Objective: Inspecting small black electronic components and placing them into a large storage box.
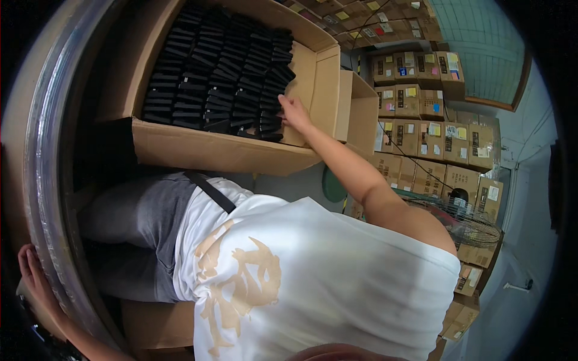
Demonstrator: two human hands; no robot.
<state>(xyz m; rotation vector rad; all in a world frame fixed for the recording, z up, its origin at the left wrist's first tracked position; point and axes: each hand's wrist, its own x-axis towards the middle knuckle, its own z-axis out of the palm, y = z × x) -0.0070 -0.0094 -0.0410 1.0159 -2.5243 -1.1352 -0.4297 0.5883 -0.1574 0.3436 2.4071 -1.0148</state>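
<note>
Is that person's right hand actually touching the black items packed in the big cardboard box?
Touching. The head view shows the right hand reaching into the cardboard box, its fingers lying against the right edge of the rows of black items, with no gap visible.

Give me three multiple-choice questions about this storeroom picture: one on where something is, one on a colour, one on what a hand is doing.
1. Where is the right hand?
A. Inside the open cardboard box
B. On the wire fan guard
C. On the floor

2. What colour are the flat items packed in rows in that box?
A. White
B. Black
C. Yellow

3. What is the left hand doing?
A. Holding a knife
B. Resting against a curved shiny rim
C. Lifting a box

Answers: 1 A, its fingers touch the packed rows; 2 B, all look black; 3 B, it lies at the rim's lower edge.
</note>
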